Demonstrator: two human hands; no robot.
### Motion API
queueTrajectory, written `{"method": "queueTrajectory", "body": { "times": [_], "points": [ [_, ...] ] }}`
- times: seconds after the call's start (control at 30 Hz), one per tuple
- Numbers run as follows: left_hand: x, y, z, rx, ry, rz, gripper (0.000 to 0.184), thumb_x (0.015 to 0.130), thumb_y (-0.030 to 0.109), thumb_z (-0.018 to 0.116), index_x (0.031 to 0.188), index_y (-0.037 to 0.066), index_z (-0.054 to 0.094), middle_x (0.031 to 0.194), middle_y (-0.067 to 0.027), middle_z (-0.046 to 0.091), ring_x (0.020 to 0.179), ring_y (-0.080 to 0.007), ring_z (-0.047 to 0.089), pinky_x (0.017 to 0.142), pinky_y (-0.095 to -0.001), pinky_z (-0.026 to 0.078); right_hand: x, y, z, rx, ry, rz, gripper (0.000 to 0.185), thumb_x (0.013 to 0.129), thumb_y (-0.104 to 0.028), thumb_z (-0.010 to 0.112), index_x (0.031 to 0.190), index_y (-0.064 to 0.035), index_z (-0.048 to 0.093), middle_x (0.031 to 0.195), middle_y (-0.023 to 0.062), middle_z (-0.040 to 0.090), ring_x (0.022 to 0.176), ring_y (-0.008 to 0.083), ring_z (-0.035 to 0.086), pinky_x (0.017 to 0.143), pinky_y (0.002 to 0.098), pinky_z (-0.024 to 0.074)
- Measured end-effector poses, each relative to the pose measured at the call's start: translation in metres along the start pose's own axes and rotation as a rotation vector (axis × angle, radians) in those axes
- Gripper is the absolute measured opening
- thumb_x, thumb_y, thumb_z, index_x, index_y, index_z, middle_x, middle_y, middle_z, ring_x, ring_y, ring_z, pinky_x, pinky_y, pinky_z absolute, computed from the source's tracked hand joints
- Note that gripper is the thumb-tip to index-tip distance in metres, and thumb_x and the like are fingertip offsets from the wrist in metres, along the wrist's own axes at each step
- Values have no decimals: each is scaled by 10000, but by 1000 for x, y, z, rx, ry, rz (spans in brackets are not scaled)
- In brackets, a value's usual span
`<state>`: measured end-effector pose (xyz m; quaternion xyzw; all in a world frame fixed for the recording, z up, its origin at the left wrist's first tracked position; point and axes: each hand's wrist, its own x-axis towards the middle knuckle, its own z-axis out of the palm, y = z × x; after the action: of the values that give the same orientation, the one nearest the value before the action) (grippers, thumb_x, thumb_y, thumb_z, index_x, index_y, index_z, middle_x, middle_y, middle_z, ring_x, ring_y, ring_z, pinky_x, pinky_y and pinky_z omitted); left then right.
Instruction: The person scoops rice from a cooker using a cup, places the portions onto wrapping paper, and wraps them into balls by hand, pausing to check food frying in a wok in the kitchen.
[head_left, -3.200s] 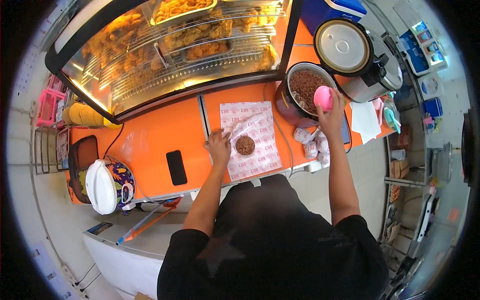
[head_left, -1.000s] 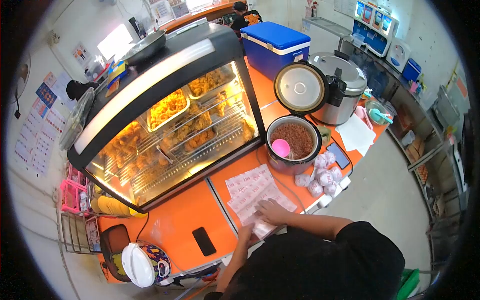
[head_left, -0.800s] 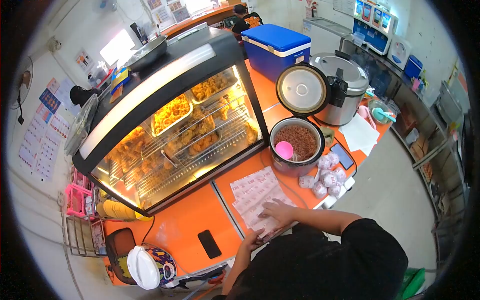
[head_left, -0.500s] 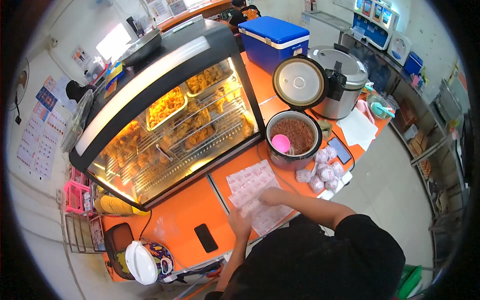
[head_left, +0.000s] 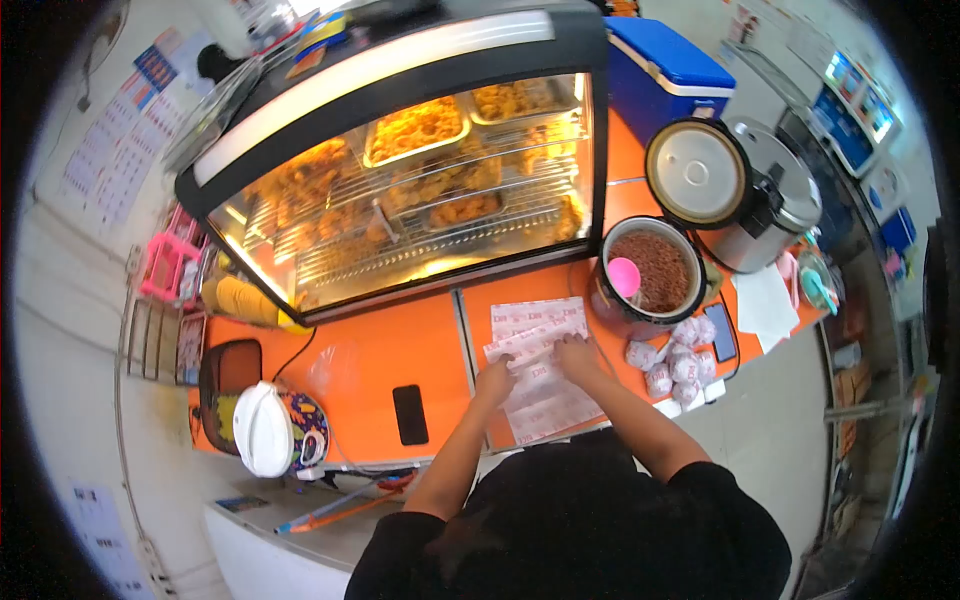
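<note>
grip of left hand (head_left: 495, 379) and right hand (head_left: 575, 357) nearly closed on printed paper (head_left: 545, 397); pink lettering (head_left: 538, 312) blurred

room between phone (head_left: 410, 414) and paper (head_left: 545, 402) — pot (head_left: 617, 309) blocks right

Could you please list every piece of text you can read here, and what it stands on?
"RICE", as best I can tell: reddish print repeated on the white paper sheets.
Too small or blurred to read: the print on the round white paper-wrapped bundles, the white wall posters and the label on the blue cooler box.
</note>
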<state>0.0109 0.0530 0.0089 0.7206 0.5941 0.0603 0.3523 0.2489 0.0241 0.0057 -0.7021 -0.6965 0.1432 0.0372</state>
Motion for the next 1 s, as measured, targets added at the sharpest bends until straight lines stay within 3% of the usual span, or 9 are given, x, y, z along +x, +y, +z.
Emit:
{"method": "queueTrajectory", "body": {
  "times": [0.1,0.2,0.33,0.43,0.5,0.63,0.77,0.87,1.0],
  "points": [
    [-4,-7,6,87,33,-1,350,814,267,806,1130,141,727,954,-119,752,952,-332,725,915,-538,512,-4,-7,-2,-17,113,-25,248,865,-254,700,1069,-113,710,1230,94,630,1184,310,594,963,530,470],
    [-20,-1,9,222,331,187,253,818,266,772,1044,158,736,936,-98,711,943,-325,694,921,-579,478,-5,-8,-1,-10,69,-27,242,846,-238,729,1040,-94,712,1186,104,636,1152,320,602,934,515,503],
    [-6,-16,27,209,184,214,154,856,221,697,970,120,722,976,-98,672,1008,-318,645,895,-516,498,2,2,20,114,-13,61,200,831,-174,731,987,-51,705,1051,149,657,1049,365,628,894,478,538],
    [-12,-27,45,149,178,316,152,882,201,660,946,71,707,1007,-114,669,1044,-310,631,879,-471,508,-13,16,27,257,87,-100,177,834,-137,720,959,-15,690,1012,184,664,1019,402,629,913,466,530],
    [-23,-34,49,128,305,496,175,889,199,651,950,44,706,1006,-133,668,1028,-310,636,870,-446,514,-30,20,27,352,111,-179,182,846,-107,701,995,-4,681,1064,189,667,1063,410,623,929,476,518],
    [-57,-17,35,98,297,494,322,879,243,724,1136,51,748,1020,-101,651,1018,-296,617,862,-430,497,-64,16,-5,487,88,-265,257,872,-85,682,1121,-24,663,1191,192,673,1143,401,622,973,461,509],
    [-61,-25,37,223,336,595,276,885,260,732,1081,75,787,952,-92,653,953,-298,631,824,-440,506,-72,32,8,462,37,-283,354,900,-84,690,1248,-45,633,1267,186,687,1140,364,664,965,442,529],
    [-42,-38,38,276,52,508,232,887,255,725,1034,90,796,918,-106,703,886,-310,678,787,-452,528,-54,48,14,460,-162,-198,318,914,-82,692,1225,-36,649,1169,161,735,1032,345,714,897,436,557],
    [-18,-34,20,130,-106,341,176,880,231,730,969,89,783,980,-130,751,918,-323,717,789,-460,546,-12,76,35,477,-250,-268,213,900,-91,711,1101,-22,695,1068,137,762,963,336,734,841,435,570]
  ]
}}
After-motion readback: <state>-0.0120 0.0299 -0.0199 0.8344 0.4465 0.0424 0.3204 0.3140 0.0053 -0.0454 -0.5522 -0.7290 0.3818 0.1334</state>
